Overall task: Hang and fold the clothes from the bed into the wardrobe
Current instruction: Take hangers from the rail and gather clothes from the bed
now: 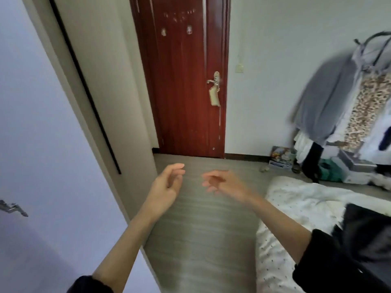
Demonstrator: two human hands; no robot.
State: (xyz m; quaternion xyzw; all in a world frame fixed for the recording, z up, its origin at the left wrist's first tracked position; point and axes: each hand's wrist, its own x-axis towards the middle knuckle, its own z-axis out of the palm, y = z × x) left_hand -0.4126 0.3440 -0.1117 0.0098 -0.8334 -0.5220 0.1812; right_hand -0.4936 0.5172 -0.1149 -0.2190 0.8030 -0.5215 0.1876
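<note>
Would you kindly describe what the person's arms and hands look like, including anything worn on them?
Both hands, left and right, are bare, with no gloves, rings or watch visible. The forearms are bare too: dark sleeves, left and right, are pushed up towards the elbows. The right hand is slightly blurred.

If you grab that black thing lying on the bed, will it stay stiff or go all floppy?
The black garment would probably go floppy: it lies in soft, rumpled folds on the white spotted bedding. It looks like cloth, so it is likely light and would droop from wherever it is held. It should not roll or break. Both hands are empty now.
</note>
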